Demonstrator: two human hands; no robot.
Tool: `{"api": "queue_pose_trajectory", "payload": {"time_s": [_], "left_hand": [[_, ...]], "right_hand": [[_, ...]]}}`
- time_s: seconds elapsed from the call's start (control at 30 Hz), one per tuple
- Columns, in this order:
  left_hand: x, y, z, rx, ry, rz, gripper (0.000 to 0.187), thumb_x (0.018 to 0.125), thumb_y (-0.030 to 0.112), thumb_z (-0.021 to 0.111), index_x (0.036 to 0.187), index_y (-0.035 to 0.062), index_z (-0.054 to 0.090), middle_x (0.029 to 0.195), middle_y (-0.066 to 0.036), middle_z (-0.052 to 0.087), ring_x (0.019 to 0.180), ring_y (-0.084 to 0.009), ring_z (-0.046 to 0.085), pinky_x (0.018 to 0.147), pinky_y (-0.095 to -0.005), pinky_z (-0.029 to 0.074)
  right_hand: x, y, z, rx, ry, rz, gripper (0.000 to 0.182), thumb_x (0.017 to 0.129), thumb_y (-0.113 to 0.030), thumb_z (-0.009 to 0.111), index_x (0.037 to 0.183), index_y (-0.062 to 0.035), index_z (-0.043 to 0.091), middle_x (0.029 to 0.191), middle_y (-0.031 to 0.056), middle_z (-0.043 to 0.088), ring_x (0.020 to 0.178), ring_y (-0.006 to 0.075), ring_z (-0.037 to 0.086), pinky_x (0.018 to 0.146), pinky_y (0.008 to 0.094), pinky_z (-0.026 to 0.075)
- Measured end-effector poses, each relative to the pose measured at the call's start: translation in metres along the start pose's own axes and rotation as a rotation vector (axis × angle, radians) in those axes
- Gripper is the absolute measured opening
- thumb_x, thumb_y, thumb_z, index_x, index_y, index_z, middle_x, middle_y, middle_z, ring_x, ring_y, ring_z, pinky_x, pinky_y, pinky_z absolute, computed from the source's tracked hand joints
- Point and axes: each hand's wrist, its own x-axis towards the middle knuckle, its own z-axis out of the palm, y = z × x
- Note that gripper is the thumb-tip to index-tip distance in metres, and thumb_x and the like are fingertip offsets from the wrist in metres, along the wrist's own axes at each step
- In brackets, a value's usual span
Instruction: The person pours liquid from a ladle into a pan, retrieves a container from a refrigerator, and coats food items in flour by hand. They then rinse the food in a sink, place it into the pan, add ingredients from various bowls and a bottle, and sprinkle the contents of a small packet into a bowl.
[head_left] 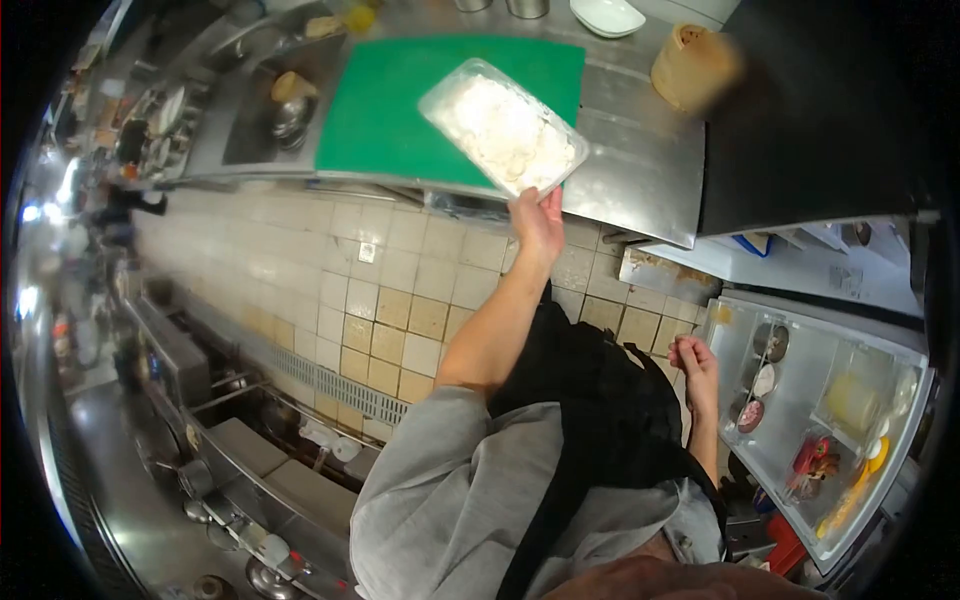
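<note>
A clear plastic container [505, 130] full of a white, crumbly-looking food is held by its near end in my left hand [538, 225], fingers closed on the rim. The container overlaps the green cutting board [385, 110] on the steel counter in this view. My right hand [695, 372] hangs low at my side, fingers curled in with nothing showing between them. It is beside an open fridge door [790, 315] whose shelves hold small bowls, a clear box and several packets.
A sink [265, 120] with bowls lies left of the board. To its right on the steel counter [640, 160] stands a tan round container [690, 70], with a white dish [608, 15] behind. Cooking equipment [270, 450] lines the left across the tiled floor [390, 330].
</note>
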Motion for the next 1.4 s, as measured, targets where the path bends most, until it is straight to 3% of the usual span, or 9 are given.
{"api": "queue_pose_trajectory", "payload": {"time_s": [0.17, 0.3, 0.43, 0.53, 0.77, 0.83, 1.0, 1.2, 1.4], "left_hand": [[-0.024, 0.016, 0.038, 0.210, 0.077, -0.217, 0.050, 0.099, 0.025, 0.060, 0.140, 0.0037, 0.041, 0.126, -0.010, 0.058, 0.103, -0.0245, 0.060, 0.102, -0.0386, 0.046], [-0.026, 0.071, 0.046, 0.673, -0.231, -0.446, 0.053, 0.095, 0.032, 0.068, 0.135, 0.0022, 0.050, 0.124, -0.010, 0.057, 0.113, -0.0206, 0.058, 0.094, -0.0361, 0.049], [0.025, 0.127, 0.062, 1.663, -0.595, 0.967, 0.041, 0.089, 0.022, 0.072, 0.123, 0.0027, 0.062, 0.110, -0.013, 0.066, 0.108, -0.0284, 0.062, 0.091, -0.0402, 0.050], [0.063, 0.151, 0.053, 2.134, -0.793, 1.123, 0.035, 0.083, 0.018, 0.074, 0.117, 0.0081, 0.067, 0.113, -0.011, 0.067, 0.109, -0.0300, 0.062, 0.091, -0.0395, 0.051], [0.074, 0.121, 0.038, 2.111, -0.756, 1.052, 0.018, 0.082, 0.020, 0.074, 0.097, 0.0124, 0.072, 0.101, -0.007, 0.069, 0.098, -0.0310, 0.063, 0.090, -0.0438, 0.049], [0.062, 0.117, 0.052, 2.086, -0.719, 0.840, 0.021, 0.084, 0.023, 0.074, 0.100, 0.0101, 0.073, 0.101, -0.005, 0.071, 0.096, -0.0289, 0.066, 0.086, -0.0400, 0.053], [0.120, 0.164, 0.068, 2.140, -0.359, 1.132, 0.034, 0.087, 0.026, 0.071, 0.114, 0.0065, 0.066, 0.122, -0.016, 0.064, 0.111, -0.0372, 0.060, 0.091, -0.0453, 0.050], [0.154, 0.188, 0.083, 2.698, -0.380, 0.849, 0.032, 0.082, 0.027, 0.072, 0.108, 0.0088, 0.068, 0.108, -0.010, 0.065, 0.105, -0.0308, 0.059, 0.086, -0.0421, 0.047], [0.165, 0.199, 0.074, 2.616, -0.620, 0.907, 0.021, 0.083, 0.020, 0.070, 0.100, 0.0082, 0.067, 0.095, -0.008, 0.066, 0.090, -0.0300, 0.060, 0.078, -0.0378, 0.047]], "right_hand": [[0.041, -0.022, 0.047, -0.083, -0.052, -0.059, 0.022, 0.100, -0.021, 0.060, 0.108, -0.0015, 0.065, 0.094, 0.0035, 0.067, 0.084, 0.0108, 0.061, 0.079, 0.0271, 0.049], [0.070, -0.024, 0.065, -0.005, 0.001, -0.060, 0.023, 0.100, -0.021, 0.060, 0.110, -0.0012, 0.065, 0.095, 0.0035, 0.067, 0.083, 0.0105, 0.061, 0.077, 0.0257, 0.049], [0.108, -0.040, 0.085, 0.041, -0.025, -0.082, 0.024, 0.101, -0.022, 0.059, 0.113, -0.0018, 0.064, 0.095, 0.0029, 0.067, 0.083, 0.0107, 0.061, 0.075, 0.0255, 0.049], [0.143, -0.061, 0.105, 0.037, -0.098, -0.093, 0.026, 0.101, -0.023, 0.059, 0.118, -0.0028, 0.061, 0.098, 0.0031, 0.065, 0.083, 0.0111, 0.061, 0.074, 0.0258, 0.049], [0.226, -0.114, 0.144, -0.021, -0.382, -0.165, 0.040, 0.099, -0.025, 0.062, 0.132, -0.0045, 0.051, 0.110, 0.0043, 0.061, 0.086, 0.0119, 0.061, 0.075, 0.0264, 0.050], [0.250, -0.118, 0.152, -0.027, -0.395, -0.167, 0.042, 0.099, -0.024, 0.062, 0.134, -0.0044, 0.050, 0.113, 0.0044, 0.060, 0.091, 0.0100, 0.059, 0.077, 0.0247, 0.049], [0.268, -0.148, 0.165, -0.159, -0.241, -0.254, 0.045, 0.098, -0.024, 0.063, 0.136, -0.0029, 0.049, 0.117, 0.0052, 0.059, 0.099, 0.0118, 0.057, 0.087, 0.0252, 0.047], [0.264, -0.155, 0.191, -0.211, -0.092, -0.294, 0.045, 0.098, -0.024, 0.063, 0.135, -0.0012, 0.051, 0.119, 0.0081, 0.061, 0.100, 0.0138, 0.057, 0.088, 0.0267, 0.047], [0.254, -0.143, 0.205, -0.244, 0.025, -0.282, 0.040, 0.098, -0.022, 0.062, 0.131, -0.0008, 0.055, 0.118, 0.0072, 0.063, 0.100, 0.0129, 0.057, 0.089, 0.0271, 0.047]]}}
